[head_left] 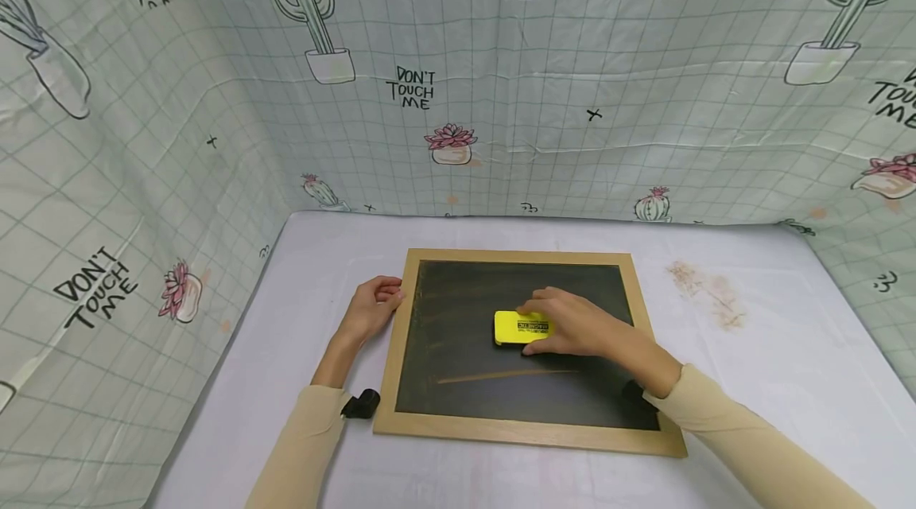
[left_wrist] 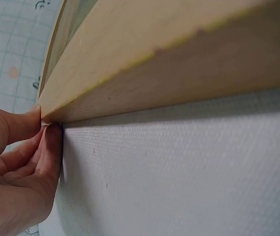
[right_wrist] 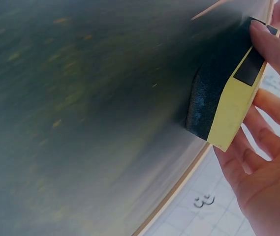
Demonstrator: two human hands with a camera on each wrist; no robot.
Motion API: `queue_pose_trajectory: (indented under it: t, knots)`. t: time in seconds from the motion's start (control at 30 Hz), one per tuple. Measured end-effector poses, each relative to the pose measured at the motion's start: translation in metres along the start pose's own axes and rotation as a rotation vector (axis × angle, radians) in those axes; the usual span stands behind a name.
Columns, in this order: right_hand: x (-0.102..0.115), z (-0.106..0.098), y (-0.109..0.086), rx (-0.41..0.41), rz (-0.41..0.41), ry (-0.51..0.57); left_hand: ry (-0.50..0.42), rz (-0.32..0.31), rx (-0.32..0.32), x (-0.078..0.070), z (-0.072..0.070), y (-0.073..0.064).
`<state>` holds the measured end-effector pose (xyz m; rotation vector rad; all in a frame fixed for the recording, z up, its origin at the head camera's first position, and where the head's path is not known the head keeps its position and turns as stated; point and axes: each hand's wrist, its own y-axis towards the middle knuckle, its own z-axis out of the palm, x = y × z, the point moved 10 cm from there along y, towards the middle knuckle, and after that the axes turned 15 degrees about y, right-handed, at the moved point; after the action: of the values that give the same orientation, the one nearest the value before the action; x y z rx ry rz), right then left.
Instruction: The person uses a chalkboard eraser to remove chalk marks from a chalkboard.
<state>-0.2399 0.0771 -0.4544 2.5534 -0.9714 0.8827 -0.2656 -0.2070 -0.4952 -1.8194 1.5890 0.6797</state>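
The likeliest trouble, to my eye, is smearing: a brownish streak [head_left: 508,376] lies on the near half of the chalkboard [head_left: 458,310], just below the yellow eraser [head_left: 511,326], and faint marks show elsewhere on the dark surface; a dusty pad or a light pass could spread that colour about rather than lift it; the black device [head_left: 637,395] at the right wrist hangs low by the board's right side, so a low forearm might let it scrape the surface or catch the wooden frame [head_left: 529,431]; a hard push could also slide the board on the cloth-covered tabletop [head_left: 773,350], should the steadying grip at its left edge be too slack; a tilted eraser would probably wipe with one edge only, and I cannot tell whether its dark pad [right_wrist: 203,105] meets the board along its whole length; as for the hands, the right hand [head_left: 572,324] pinches the eraser across its sides, thumb and fingers parted only by the eraser's width, above the middle of the board; the left hand [head_left: 370,308] has its fingers curled in, thumb and fingertips close together, pinching the frame's left edge towards the far corner; how firmly it presses, I cannot tell.
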Motion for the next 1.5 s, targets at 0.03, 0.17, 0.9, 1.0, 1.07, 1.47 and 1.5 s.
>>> queue_pose_trajectory:
  t: [0.03, 0.17, 0.9, 1.0, 1.07, 1.47, 1.5]
  knots:
    - [-0.001, -0.001, -0.002, -0.003, 0.001, 0.001, -0.001, 0.001, 0.001, 0.000, 0.000, 0.000]
    - [-0.006, -0.006, -0.010, -0.015, 0.012, 0.004, 0.004, 0.001, 0.004, 0.001, 0.001, 0.001]
    - [-0.024, -0.024, -0.048, -0.081, 0.042, 0.105, 0.003, 0.001, 0.003, 0.001, 0.001, 0.000]
    - [-0.028, -0.026, -0.053, -0.073, 0.062, 0.150, 0.007, -0.002, 0.004, 0.001, 0.001, 0.002]
    - [-0.029, -0.028, -0.057, -0.068, 0.081, 0.156, 0.012, 0.002, 0.003, 0.001, 0.001, 0.003]
    - [-0.027, -0.036, -0.086, -0.041, 0.125, 0.097, 0.013, -0.013, 0.009, 0.001, 0.000, 0.001]
    - [-0.027, -0.036, -0.088, -0.041, 0.126, 0.094, 0.013, -0.016, 0.011, 0.002, 0.001, 0.001]
